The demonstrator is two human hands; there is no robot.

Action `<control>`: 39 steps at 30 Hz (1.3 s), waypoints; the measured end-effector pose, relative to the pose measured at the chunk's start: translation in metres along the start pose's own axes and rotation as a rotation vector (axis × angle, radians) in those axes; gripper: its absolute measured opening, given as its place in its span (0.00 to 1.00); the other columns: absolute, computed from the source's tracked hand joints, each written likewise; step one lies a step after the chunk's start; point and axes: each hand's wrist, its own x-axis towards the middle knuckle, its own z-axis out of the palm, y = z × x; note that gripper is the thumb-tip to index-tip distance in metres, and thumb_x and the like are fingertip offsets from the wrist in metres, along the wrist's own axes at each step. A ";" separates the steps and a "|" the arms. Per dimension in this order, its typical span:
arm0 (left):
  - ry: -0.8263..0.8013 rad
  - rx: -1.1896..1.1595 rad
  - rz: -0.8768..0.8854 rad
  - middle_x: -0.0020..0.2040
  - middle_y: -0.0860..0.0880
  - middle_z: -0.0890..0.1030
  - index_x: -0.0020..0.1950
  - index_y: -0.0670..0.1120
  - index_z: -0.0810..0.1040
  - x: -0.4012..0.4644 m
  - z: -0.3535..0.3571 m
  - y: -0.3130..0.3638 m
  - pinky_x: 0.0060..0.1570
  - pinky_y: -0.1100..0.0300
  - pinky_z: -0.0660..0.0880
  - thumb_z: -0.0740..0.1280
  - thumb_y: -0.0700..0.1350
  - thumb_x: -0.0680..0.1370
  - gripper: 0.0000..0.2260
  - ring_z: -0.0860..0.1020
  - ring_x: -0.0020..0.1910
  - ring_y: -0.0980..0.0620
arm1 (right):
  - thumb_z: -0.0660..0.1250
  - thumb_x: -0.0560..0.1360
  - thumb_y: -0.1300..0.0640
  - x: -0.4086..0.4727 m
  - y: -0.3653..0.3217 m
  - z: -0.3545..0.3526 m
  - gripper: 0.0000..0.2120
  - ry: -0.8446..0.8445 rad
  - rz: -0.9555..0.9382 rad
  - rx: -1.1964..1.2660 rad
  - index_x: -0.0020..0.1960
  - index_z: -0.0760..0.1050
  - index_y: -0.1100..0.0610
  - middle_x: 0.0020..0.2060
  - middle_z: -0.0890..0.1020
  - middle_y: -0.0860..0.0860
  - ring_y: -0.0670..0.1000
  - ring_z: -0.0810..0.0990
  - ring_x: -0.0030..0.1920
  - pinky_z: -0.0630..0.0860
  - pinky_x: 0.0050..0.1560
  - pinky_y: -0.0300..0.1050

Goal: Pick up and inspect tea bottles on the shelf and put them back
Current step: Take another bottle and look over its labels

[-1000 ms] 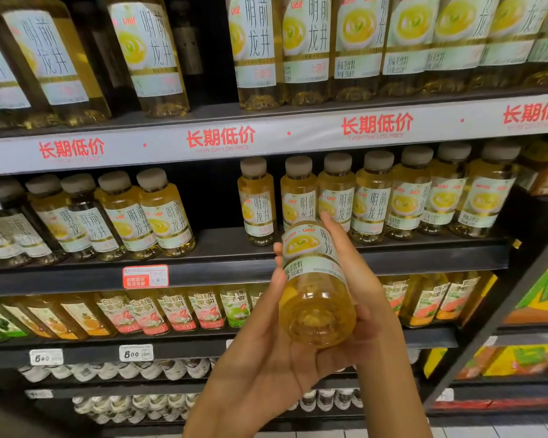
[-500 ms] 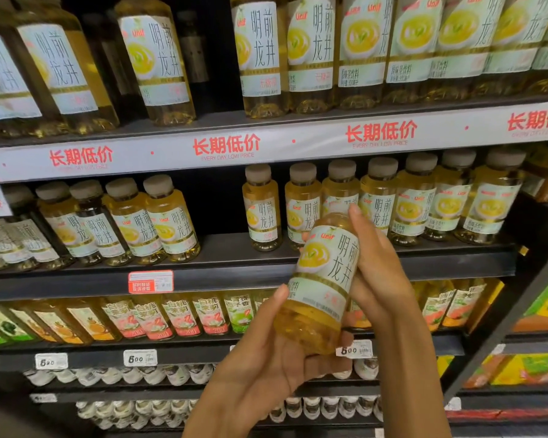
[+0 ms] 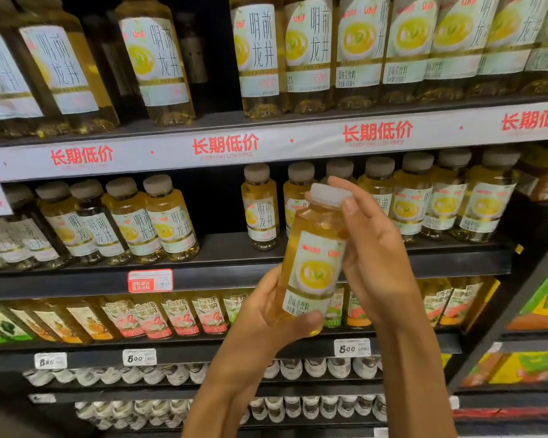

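Observation:
A small tea bottle with yellow liquid, a white cap and a pale label stands nearly upright in front of the middle shelf. My left hand grips its base, thumb across the lower label. My right hand holds its right side and neck, fingers reaching up to the cap. Behind it, a row of matching small bottles stands on the middle shelf, with a gap beside the bottle at the row's left end.
Large tea bottles line the top shelf above a white price strip. More small bottles stand at the middle left. Orange-labelled bottles fill the shelf below, with white-capped bottles lower down. A neighbouring shelf unit is at the right.
The bottle has swung from base-towards-me to nearly upright, cap up. My right hand moved up to the neck and cap; the left hand stays under the base.

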 end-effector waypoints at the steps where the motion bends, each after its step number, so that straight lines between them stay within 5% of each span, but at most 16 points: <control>1: 0.010 0.017 0.023 0.61 0.53 0.81 0.62 0.61 0.76 0.002 -0.001 -0.002 0.51 0.67 0.76 0.76 0.42 0.70 0.25 0.79 0.60 0.54 | 0.65 0.72 0.47 -0.002 0.001 0.003 0.20 -0.022 -0.021 0.005 0.62 0.73 0.52 0.54 0.84 0.50 0.50 0.82 0.54 0.79 0.51 0.42; 9: 0.034 0.161 0.149 0.64 0.56 0.78 0.69 0.59 0.68 0.010 -0.009 -0.008 0.56 0.68 0.73 0.75 0.39 0.71 0.31 0.76 0.63 0.56 | 0.71 0.70 0.46 -0.007 0.002 0.007 0.24 -0.217 -0.106 0.074 0.64 0.74 0.52 0.60 0.80 0.56 0.56 0.78 0.62 0.76 0.61 0.49; 17: 0.114 0.167 0.191 0.61 0.55 0.80 0.63 0.60 0.73 0.012 -0.014 -0.011 0.55 0.68 0.73 0.76 0.39 0.68 0.28 0.77 0.61 0.56 | 0.72 0.70 0.49 -0.008 -0.001 0.012 0.23 -0.351 -0.124 0.045 0.64 0.75 0.54 0.59 0.81 0.55 0.55 0.79 0.60 0.77 0.56 0.45; 25: 0.021 0.097 0.158 0.60 0.50 0.81 0.62 0.56 0.77 0.009 -0.019 -0.004 0.54 0.65 0.75 0.78 0.45 0.66 0.26 0.79 0.60 0.52 | 0.73 0.68 0.47 -0.006 0.000 0.018 0.22 -0.244 -0.080 0.055 0.61 0.77 0.49 0.56 0.82 0.52 0.52 0.81 0.56 0.78 0.54 0.42; 29: -0.016 0.107 0.106 0.60 0.54 0.81 0.65 0.50 0.72 0.009 -0.017 0.001 0.53 0.66 0.76 0.77 0.58 0.65 0.32 0.79 0.59 0.54 | 0.68 0.73 0.46 0.002 0.000 0.025 0.22 -0.216 -0.047 -0.079 0.64 0.73 0.54 0.56 0.83 0.53 0.51 0.81 0.56 0.78 0.54 0.44; 34: 0.065 0.154 0.150 0.57 0.55 0.82 0.63 0.53 0.73 0.014 -0.022 0.005 0.50 0.67 0.76 0.73 0.59 0.66 0.27 0.80 0.57 0.56 | 0.64 0.76 0.53 0.011 0.004 0.029 0.13 -0.186 -0.069 -0.140 0.59 0.76 0.53 0.52 0.84 0.52 0.51 0.82 0.55 0.78 0.53 0.43; 39: 0.202 0.162 0.242 0.58 0.53 0.82 0.63 0.51 0.74 0.019 -0.023 0.011 0.52 0.66 0.76 0.68 0.62 0.71 0.25 0.80 0.58 0.55 | 0.68 0.69 0.46 0.023 0.004 0.041 0.20 -0.077 -0.080 -0.075 0.57 0.77 0.54 0.51 0.85 0.51 0.50 0.83 0.53 0.79 0.53 0.42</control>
